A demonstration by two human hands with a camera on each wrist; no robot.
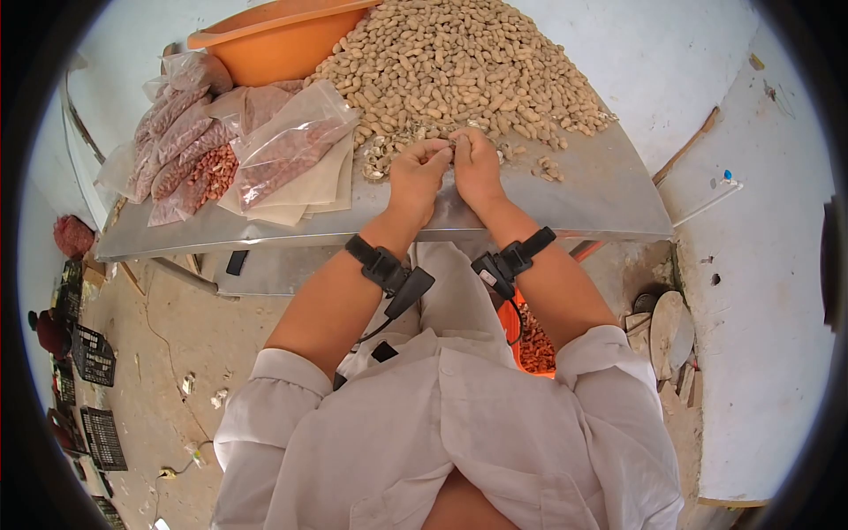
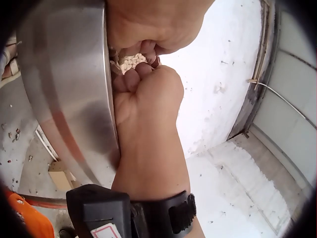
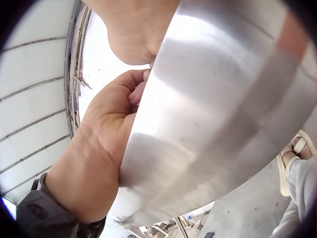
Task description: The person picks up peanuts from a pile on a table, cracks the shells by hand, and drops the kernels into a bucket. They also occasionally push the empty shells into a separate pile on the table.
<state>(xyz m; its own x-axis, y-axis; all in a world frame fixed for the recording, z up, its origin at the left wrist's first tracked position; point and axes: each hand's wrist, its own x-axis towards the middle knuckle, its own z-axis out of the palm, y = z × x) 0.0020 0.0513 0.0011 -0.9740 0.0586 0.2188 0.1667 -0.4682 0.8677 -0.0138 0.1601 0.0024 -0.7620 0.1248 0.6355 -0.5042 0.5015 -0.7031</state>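
Above the metal table's near edge, the left hand [image 1: 419,181] and right hand [image 1: 478,170] meet at their fingertips, fingers curled and thumbs pressed in. Between them they pinch a small thing, apparently a peanut, mostly hidden by the fingers. The left wrist view shows the left hand [image 2: 148,94] below the right hand [image 2: 158,25], several curled fingertips close together. In the right wrist view the table edge covers part of the right hand [image 3: 106,111]. Just beyond the hands lie broken shells [image 1: 380,157] and a large heap of unshelled peanuts [image 1: 459,66].
An orange basin [image 1: 278,49] stands behind bags of reddish kernels [image 1: 190,146] at the left of the metal table [image 1: 592,199]. A flatter bag [image 1: 296,141] lies on pale sheets [image 1: 336,190]. Under the table is an orange container of reddish pieces [image 1: 536,344]. Black crates [image 1: 93,355] stand on the floor.
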